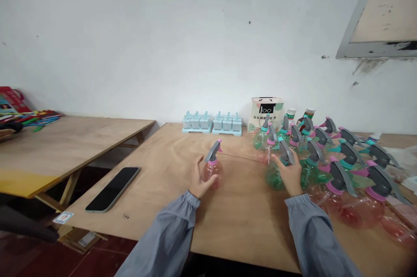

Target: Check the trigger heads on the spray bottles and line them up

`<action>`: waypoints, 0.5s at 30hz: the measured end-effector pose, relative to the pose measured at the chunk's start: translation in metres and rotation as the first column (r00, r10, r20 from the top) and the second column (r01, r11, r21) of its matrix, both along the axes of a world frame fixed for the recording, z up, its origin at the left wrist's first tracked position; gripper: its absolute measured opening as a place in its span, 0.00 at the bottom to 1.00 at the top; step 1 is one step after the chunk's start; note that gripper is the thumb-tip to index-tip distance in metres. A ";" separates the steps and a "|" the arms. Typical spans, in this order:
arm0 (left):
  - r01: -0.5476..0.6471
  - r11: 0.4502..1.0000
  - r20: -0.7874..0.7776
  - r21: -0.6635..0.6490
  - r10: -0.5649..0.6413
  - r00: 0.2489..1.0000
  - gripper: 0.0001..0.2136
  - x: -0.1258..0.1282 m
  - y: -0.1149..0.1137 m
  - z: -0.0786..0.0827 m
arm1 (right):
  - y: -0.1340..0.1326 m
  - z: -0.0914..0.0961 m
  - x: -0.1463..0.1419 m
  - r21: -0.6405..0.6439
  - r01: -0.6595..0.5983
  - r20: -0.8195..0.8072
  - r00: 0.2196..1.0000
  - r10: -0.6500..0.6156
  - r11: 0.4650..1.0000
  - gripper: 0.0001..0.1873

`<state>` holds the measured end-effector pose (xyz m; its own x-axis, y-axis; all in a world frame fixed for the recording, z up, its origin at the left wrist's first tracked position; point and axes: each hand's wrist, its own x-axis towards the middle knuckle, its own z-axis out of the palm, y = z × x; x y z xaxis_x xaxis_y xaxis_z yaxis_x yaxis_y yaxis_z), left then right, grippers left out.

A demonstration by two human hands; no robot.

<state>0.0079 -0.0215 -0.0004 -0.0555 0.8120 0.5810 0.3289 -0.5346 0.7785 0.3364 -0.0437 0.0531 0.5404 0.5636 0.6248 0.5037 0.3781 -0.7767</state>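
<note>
My left hand is wrapped round a pink spray bottle with a grey trigger head, which stands upright on the wooden table. My right hand grips a green spray bottle at the left edge of a crowd of several pink and green spray bottles. Both arms wear grey-blue sleeves.
A black phone lies flat near the table's left edge. Two light-blue ice-lolly moulds and a small printed carton stand by the white wall. A second wooden table at the left carries coloured items at its far end.
</note>
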 end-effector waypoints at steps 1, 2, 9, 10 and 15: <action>0.020 0.999 0.020 0.032 -0.021 1.000 0.40 0.000 0.002 0.007 | -0.001 -0.002 -0.001 0.040 0.014 0.011 1.000 -0.014 0.999 0.34; 0.065 0.997 0.034 0.053 -0.067 0.997 0.41 0.001 0.005 0.016 | -0.002 -0.005 -0.001 0.075 0.020 0.018 1.000 -0.021 0.997 0.35; 0.492 0.870 0.059 -0.032 -0.490 0.870 0.36 0.013 0.036 0.073 | -0.011 -0.033 0.001 0.236 -0.006 0.092 0.996 -0.016 0.972 0.31; 0.509 0.860 0.093 -0.040 -0.504 0.859 0.34 0.014 0.038 0.076 | -0.014 -0.037 0.002 0.253 -0.017 0.096 0.995 -0.007 0.967 0.30; 0.594 0.798 0.445 -0.096 -0.500 0.743 0.23 0.024 0.028 0.085 | -0.025 -0.046 0.003 0.283 -0.023 0.077 0.997 0.001 0.959 0.23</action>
<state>0.0319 0.0069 0.0848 0.2629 0.8712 0.4145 -0.3126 -0.3296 0.8909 0.3390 -0.0684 0.0070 0.4799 0.3632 0.7986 0.5509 0.5837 -0.5965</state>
